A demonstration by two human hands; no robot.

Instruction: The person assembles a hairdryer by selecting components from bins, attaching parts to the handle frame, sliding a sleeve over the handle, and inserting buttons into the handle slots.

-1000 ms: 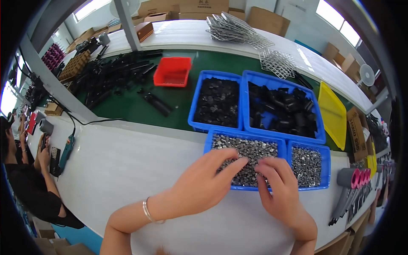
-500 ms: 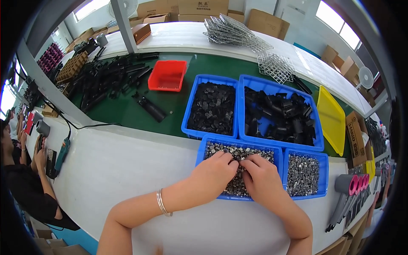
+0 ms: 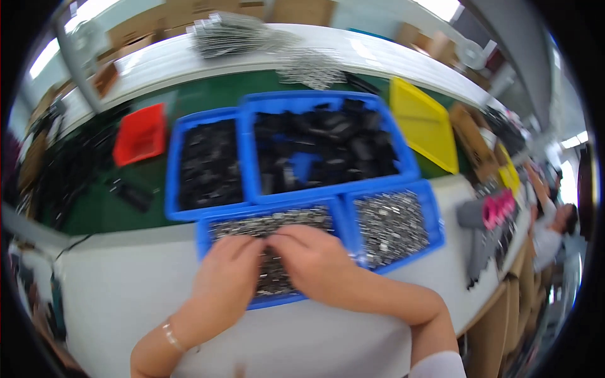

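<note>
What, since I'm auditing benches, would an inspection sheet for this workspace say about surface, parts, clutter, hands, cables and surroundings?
Surface: white tabletop, with a green surface behind.
Parts: small metal pieces in the front-left blue tray; more in the front-right blue tray.
Clutter: black parts in two rear blue trays, loose black parts at left, red bin, yellow tray, wire racks.
Hands: left hand and right hand at the front-left tray, close together; whether they hold anything cannot be told.
Cables: one dark cable at left, blurred.
Surroundings: cardboard boxes and a person in a light top at right.
</note>
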